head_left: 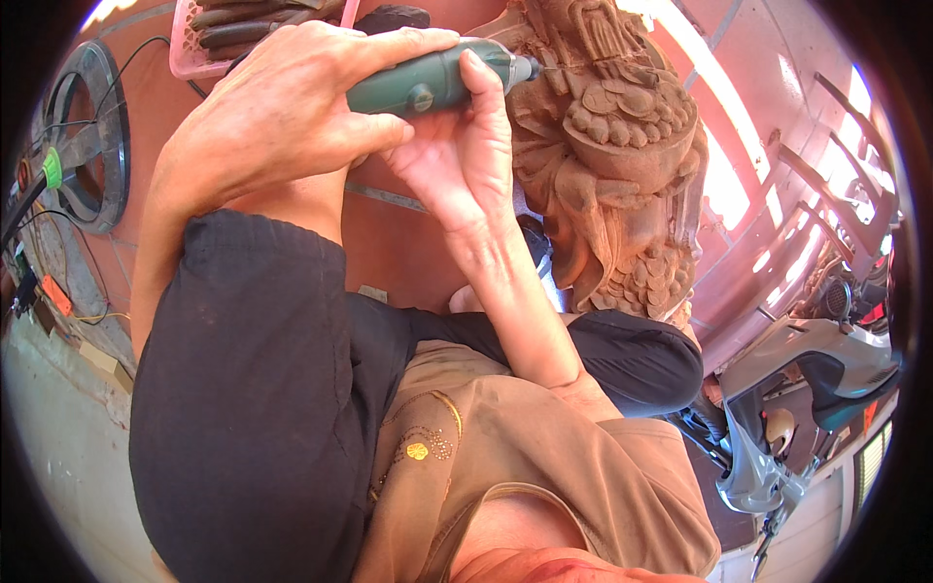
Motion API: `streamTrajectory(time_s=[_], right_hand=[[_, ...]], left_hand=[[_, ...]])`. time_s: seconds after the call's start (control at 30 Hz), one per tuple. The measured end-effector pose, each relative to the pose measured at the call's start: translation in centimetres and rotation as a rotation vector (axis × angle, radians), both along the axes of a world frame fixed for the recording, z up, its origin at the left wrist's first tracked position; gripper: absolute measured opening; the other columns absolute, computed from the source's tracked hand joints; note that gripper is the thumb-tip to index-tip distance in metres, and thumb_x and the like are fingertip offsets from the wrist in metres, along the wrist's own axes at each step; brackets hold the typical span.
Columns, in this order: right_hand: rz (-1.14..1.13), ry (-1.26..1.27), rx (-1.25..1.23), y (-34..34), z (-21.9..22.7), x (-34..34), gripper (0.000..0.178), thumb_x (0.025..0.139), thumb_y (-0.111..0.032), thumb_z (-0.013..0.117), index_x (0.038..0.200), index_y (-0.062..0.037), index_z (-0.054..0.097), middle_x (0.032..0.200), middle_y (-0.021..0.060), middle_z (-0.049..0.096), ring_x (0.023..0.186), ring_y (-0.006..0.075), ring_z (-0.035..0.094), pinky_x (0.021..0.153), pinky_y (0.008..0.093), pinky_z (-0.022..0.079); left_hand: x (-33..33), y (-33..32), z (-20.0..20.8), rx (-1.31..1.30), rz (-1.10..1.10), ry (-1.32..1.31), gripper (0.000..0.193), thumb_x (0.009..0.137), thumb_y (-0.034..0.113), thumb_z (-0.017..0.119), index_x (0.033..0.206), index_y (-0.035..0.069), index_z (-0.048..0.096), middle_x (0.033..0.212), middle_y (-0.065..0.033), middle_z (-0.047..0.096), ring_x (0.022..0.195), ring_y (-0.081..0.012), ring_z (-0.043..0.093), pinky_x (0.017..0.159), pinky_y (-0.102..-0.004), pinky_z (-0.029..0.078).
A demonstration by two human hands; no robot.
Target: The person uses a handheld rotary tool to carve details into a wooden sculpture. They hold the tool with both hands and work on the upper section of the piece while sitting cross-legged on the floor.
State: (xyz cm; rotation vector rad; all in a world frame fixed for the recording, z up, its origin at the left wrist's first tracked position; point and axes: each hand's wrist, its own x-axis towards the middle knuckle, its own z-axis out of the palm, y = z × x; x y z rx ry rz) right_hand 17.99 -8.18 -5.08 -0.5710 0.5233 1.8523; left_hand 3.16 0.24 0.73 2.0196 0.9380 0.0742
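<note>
Brown shirt [544,437] cloth lies nearest the camera, at six o'clock. From the left, a black-rimmed round frame [120,155] sits at ten o'clock, then a pink basket [182,44] at eleven. Near twelve, the left hand [277,107] wraps its fingers around a green rotary tool [428,80]; the right hand [452,155] presses its thumb near the nose, its other fingers mostly hidden behind. The tool looks stiff, fairly light and smooth enough to slip, best held around its casing, clear of the tip. That tip points toward three o'clock, at a brown carving [622,165] around one o'clock; I cannot tell whether they touch. The carving seems heavy and hard, its raised details liable to chip, so the thick body gives the safer hold. A grey motorbike [816,342] stands at four.
</note>
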Motion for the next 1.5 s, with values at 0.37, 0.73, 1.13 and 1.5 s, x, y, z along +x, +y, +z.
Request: streamTrajectory(time_s=[0.37,0.73,1.13,1.5], right_hand=[[-0.003,-0.039,-0.021,-0.4,0.3,0.2,0.033,0.090,-0.031,0.068,0.117,-0.0141,0.060,0.118,0.0040,0.065,0.111,0.0210,0.061,0.093,0.0430,0.051],[-0.020,-0.045,-0.019,-0.8,1.2,0.2,0.032,0.089,-0.029,0.070,0.116,-0.0150,0.061,0.117,0.0028,0.065,0.112,0.0205,0.060,0.099,0.0427,0.047],[-0.005,-0.039,-0.034,-1.2,1.1,0.1,0.034,0.088,-0.029,0.070,0.118,-0.0144,0.060,0.117,0.0034,0.065,0.112,0.0212,0.060,0.099,0.0439,0.048],[0.024,-0.068,-0.045,-1.9,0.6,-0.2,0.041,0.089,-0.036,0.067,0.122,-0.0148,0.056,0.124,0.0074,0.061,0.117,0.0266,0.057,0.101,0.0546,0.044]], left_hand=[[0.3,-0.5,-0.6,0.083,0.025,-0.105,0.060,0.070,0.015,0.068,0.129,0.009,0.059,0.094,-0.0233,0.067,0.087,-0.0402,0.066,0.081,-0.0443,0.053],[0.3,-0.5,-0.4,-0.008,-0.004,-0.134,0.061,0.069,0.012,0.067,0.129,0.009,0.059,0.096,-0.0232,0.067,0.090,-0.0396,0.066,0.083,-0.0431,0.052],[0.0,-0.9,-0.3,-0.063,-0.020,-0.074,0.072,0.066,0.010,0.069,0.136,0.011,0.054,0.101,-0.0212,0.067,0.094,-0.0367,0.065,0.087,-0.0412,0.050],[0.1,-0.9,-0.1,-0.109,-0.028,-0.037,0.072,0.065,0.012,0.071,0.135,0.012,0.055,0.103,-0.0208,0.067,0.095,-0.0371,0.065,0.088,-0.0415,0.050]])
